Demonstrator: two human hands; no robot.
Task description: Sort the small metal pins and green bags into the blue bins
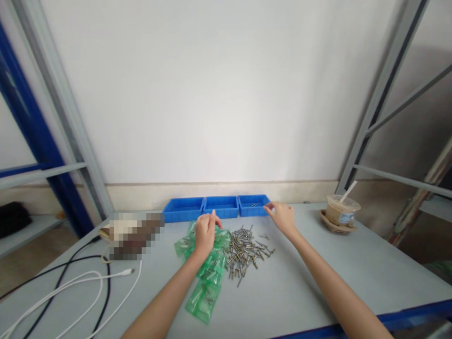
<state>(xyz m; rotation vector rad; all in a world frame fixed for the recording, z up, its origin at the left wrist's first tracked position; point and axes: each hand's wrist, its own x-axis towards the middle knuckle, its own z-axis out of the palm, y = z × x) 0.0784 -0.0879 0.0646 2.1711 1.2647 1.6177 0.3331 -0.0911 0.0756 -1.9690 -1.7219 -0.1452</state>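
Observation:
My left hand [205, 231] is above the green plastic packets [207, 263], its fingers curled together; what they hold, if anything, is hidden. Several packets lie spread below it with small metal pieces showing inside. Beside them is a loose pile of pop rivets [245, 252] with long thin pins. My right hand [282, 216] is at the front right corner of the right blue bin [249, 211], thumb and fingers pinched; anything between them is too small to make out. A few thin metal pieces [254, 205] lie in that bin.
A middle blue bin [221, 213] and a left blue bin [181, 217] stand in the same row by the wall. A drink cup [341, 212] with a straw sits on a brown holder at right. White cables [99, 282] and black cables cross the left side, near a blurred object.

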